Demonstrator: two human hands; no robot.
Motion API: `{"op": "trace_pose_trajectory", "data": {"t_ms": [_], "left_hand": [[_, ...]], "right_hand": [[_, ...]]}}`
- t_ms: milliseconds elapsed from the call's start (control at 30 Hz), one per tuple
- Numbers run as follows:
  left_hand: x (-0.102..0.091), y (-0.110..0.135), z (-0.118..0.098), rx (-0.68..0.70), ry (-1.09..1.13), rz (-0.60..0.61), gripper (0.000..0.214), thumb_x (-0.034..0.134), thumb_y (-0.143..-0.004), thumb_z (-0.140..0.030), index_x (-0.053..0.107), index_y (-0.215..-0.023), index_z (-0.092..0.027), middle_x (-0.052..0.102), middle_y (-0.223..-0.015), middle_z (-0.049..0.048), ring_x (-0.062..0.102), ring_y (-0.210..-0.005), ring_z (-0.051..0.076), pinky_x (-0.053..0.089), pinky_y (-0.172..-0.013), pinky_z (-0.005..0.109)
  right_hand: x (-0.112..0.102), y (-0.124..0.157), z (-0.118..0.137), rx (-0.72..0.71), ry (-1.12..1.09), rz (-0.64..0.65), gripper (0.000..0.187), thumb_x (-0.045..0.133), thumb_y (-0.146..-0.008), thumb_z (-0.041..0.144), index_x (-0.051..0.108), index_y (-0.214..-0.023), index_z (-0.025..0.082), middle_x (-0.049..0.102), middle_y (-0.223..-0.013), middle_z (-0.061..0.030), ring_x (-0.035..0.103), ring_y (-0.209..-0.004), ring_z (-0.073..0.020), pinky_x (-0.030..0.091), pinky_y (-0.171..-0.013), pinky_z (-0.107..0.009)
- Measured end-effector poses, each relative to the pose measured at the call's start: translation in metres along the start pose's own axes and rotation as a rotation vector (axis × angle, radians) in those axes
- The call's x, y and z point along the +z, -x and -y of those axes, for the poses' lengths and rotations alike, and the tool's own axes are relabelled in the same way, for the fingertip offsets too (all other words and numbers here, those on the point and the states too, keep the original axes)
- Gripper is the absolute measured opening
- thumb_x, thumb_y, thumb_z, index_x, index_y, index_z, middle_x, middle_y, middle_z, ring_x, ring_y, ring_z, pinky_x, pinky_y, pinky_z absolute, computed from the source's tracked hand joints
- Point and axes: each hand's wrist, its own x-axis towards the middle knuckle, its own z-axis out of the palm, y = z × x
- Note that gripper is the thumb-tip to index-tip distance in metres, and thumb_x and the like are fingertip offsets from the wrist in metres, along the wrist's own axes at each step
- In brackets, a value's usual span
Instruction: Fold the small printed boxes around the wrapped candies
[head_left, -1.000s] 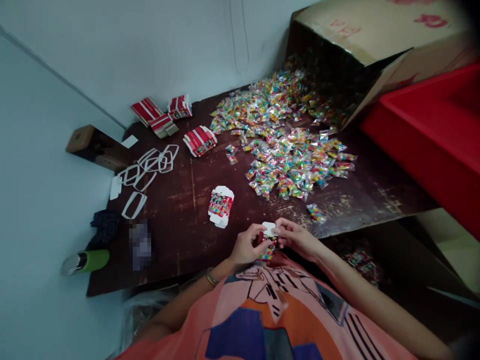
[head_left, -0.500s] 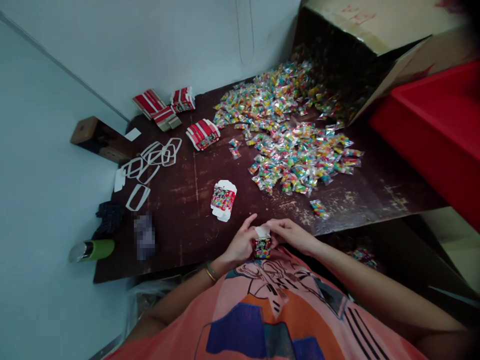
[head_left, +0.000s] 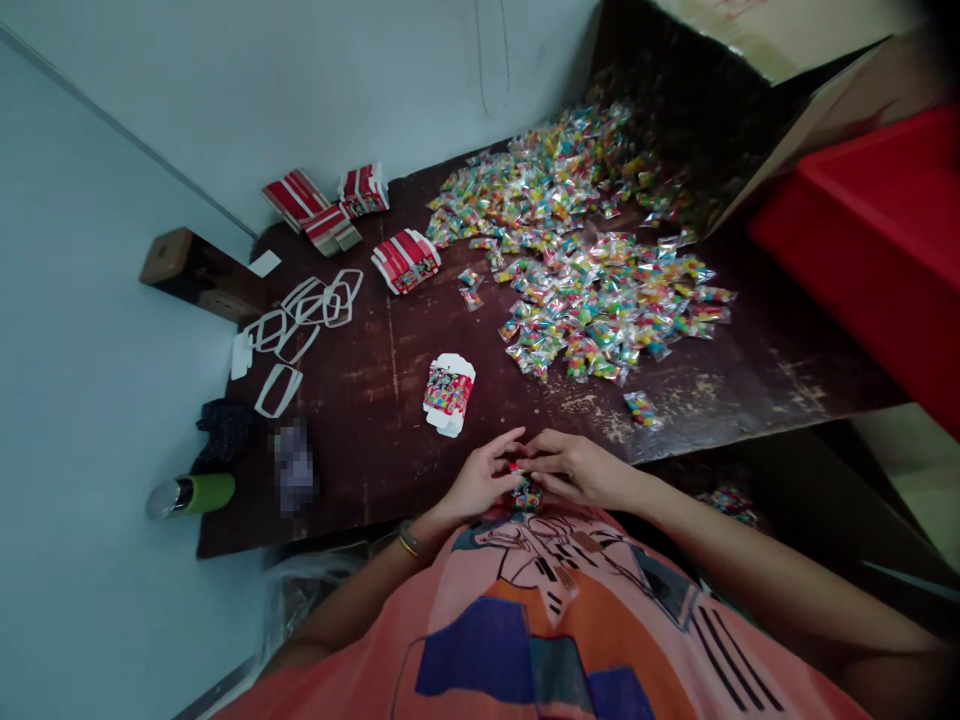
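Close to my shirt at the table's front edge, a small colourful candy box [head_left: 526, 496] is held between both hands. My left hand [head_left: 484, 478] grips its left side. The fingers of my right hand [head_left: 574, 468] press on its top and right side, covering much of it. Just beyond my hands, a flattened candy box [head_left: 448, 392] with white flaps lies on the dark table. Right of that, a single clear packet of coloured candies [head_left: 641, 409] rests near the edge.
Two heaps of candy packets [head_left: 607, 300] spread across the table [head_left: 375, 400]. Stacks of flat red boxes [head_left: 406, 262] lie at the back, with white bands [head_left: 279, 390] at left. A green bottle [head_left: 202, 493] is far left; a red bin [head_left: 870, 250] and cardboard carton [head_left: 780, 140] stand right.
The white flap standing up on the box has been folded down and no longer shows. My right fingers have moved over the top of the box.
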Motion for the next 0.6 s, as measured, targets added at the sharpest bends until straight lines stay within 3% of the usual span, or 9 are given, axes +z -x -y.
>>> {"op": "trace_pose_trajectory", "data": {"t_ms": [100,200,267,300,367,467,600], "left_hand": [[-0.009,-0.001,-0.008,0.064,-0.269,0.027,0.077,0.062,-0.069,-0.011,0.039,-0.142,-0.022,0.064,-0.099,0.0041,0.059,-0.085,0.014,0.045,-0.082,0.028],[-0.035,0.004,-0.019,0.024,-0.520,0.129,0.066,0.061,-0.067,-0.010,0.054,-0.131,-0.023,0.066,-0.096,0.0022,0.059,-0.084,0.015,0.045,-0.081,0.027],[-0.057,0.010,-0.023,-0.068,-0.596,0.223,0.047,0.065,-0.065,-0.011,0.067,-0.111,-0.019,0.068,-0.092,0.0024,0.060,-0.085,0.017,0.045,-0.080,0.027],[-0.066,0.011,-0.024,-0.116,-0.600,0.244,0.037,0.067,-0.063,-0.012,0.070,-0.099,-0.017,0.068,-0.088,0.0021,0.060,-0.082,0.017,0.046,-0.078,0.026],[-0.076,0.011,-0.025,-0.163,-0.495,0.180,0.026,0.069,-0.063,-0.016,0.067,-0.089,-0.014,0.065,-0.081,0.0012,0.060,-0.077,0.016,0.048,-0.073,0.026],[-0.067,0.000,-0.024,-0.172,-0.183,0.024,0.040,0.068,-0.072,-0.029,0.054,-0.108,-0.017,0.064,-0.091,0.0040,0.063,-0.075,0.016,0.052,-0.065,0.028],[-0.032,-0.026,-0.019,-0.158,0.060,0.058,0.051,0.067,-0.076,-0.033,0.044,-0.119,-0.020,0.062,-0.101,0.0080,0.065,-0.079,0.019,0.054,-0.056,0.026]], "right_hand": [[0.001,0.006,-0.003,0.015,0.086,-0.040,0.033,0.049,-0.092,0.022,0.064,-0.120,0.024,0.062,-0.107,-0.0100,0.056,-0.099,-0.0212,0.048,-0.085,-0.035],[-0.008,0.033,-0.023,0.248,0.245,-0.332,0.029,0.051,-0.092,0.029,0.064,-0.117,0.024,0.059,-0.113,-0.0111,0.054,-0.104,-0.0240,0.045,-0.090,-0.041],[-0.017,0.065,-0.042,0.458,0.420,-0.524,0.032,0.055,-0.089,0.037,0.062,-0.117,0.023,0.058,-0.119,-0.0131,0.052,-0.110,-0.0292,0.042,-0.094,-0.047],[-0.020,0.082,-0.051,0.535,0.500,-0.558,0.039,0.057,-0.087,0.042,0.060,-0.121,0.023,0.057,-0.124,-0.0142,0.050,-0.113,-0.0320,0.040,-0.095,-0.051],[-0.019,0.112,-0.063,0.595,0.596,-0.505,0.055,0.060,-0.084,0.049,0.051,-0.132,0.023,0.051,-0.134,-0.0155,0.044,-0.123,-0.0363,0.036,-0.097,-0.055],[-0.002,0.132,-0.064,0.509,0.529,-0.374,0.051,0.055,-0.088,0.042,0.047,-0.137,0.026,0.050,-0.139,-0.0134,0.044,-0.126,-0.0341,0.035,-0.098,-0.055],[0.021,0.106,-0.035,0.428,0.077,-0.379,0.028,0.044,-0.095,0.028,0.061,-0.117,0.026,0.065,-0.115,-0.0090,0.060,-0.102,-0.0237,0.047,-0.089,-0.042]]}}
